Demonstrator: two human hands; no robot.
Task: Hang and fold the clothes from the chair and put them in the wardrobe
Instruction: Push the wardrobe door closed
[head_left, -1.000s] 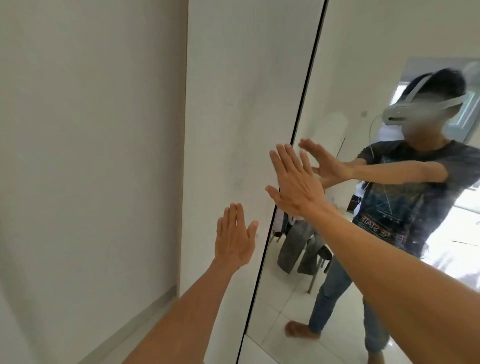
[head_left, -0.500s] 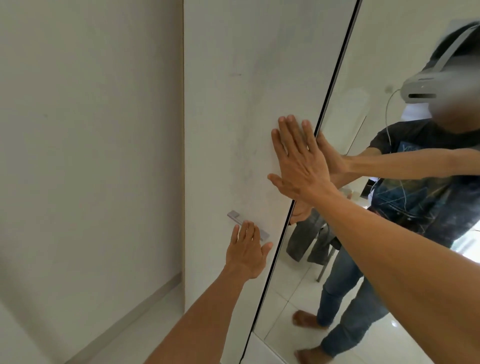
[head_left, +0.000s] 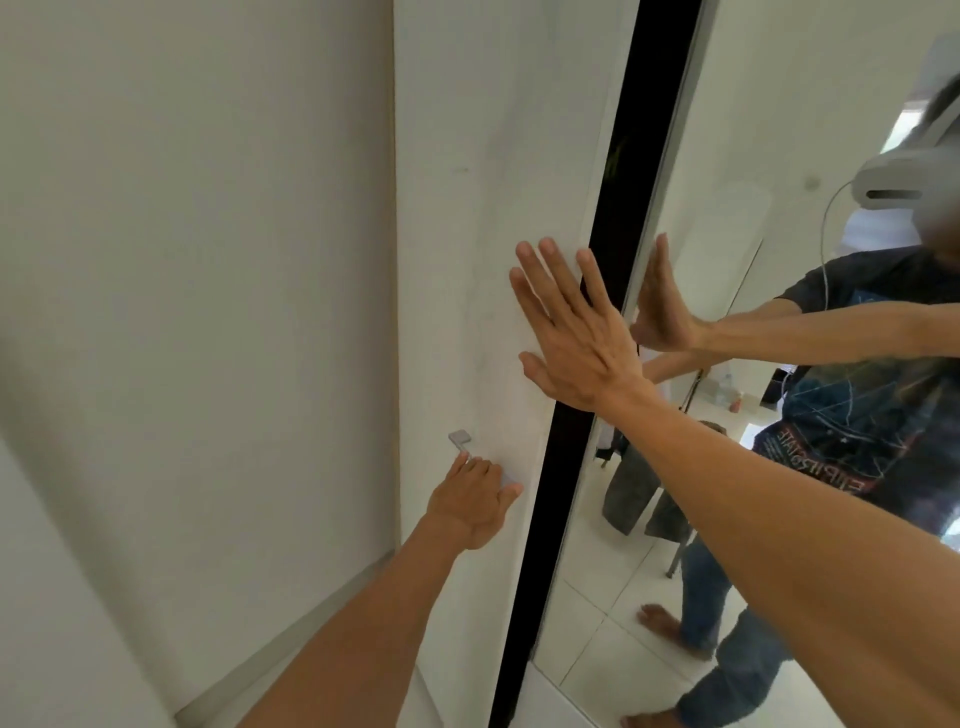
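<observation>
A white wardrobe door (head_left: 467, 208) fills the middle of the head view, with a small silver handle (head_left: 460, 439) low on it. My left hand (head_left: 475, 501) curls its fingers round that handle. My right hand (head_left: 566, 332) lies flat with straight fingers on the door's right edge. A dark gap (head_left: 597, 312) shows between this door and the mirrored door (head_left: 779, 130) to its right. In the mirror, grey clothes (head_left: 631, 499) hang over a chair.
A plain white wall (head_left: 182, 312) stands close on the left, with a narrow strip of floor (head_left: 311, 623) at its foot. The mirror reflects a person in a dark T-shirt and jeans, a tiled floor and small bottles far back.
My left hand moved from flat below the handle to gripping it. The door has slid left, opening a dark gap beside the mirror. My right hand stays flat on the door.
</observation>
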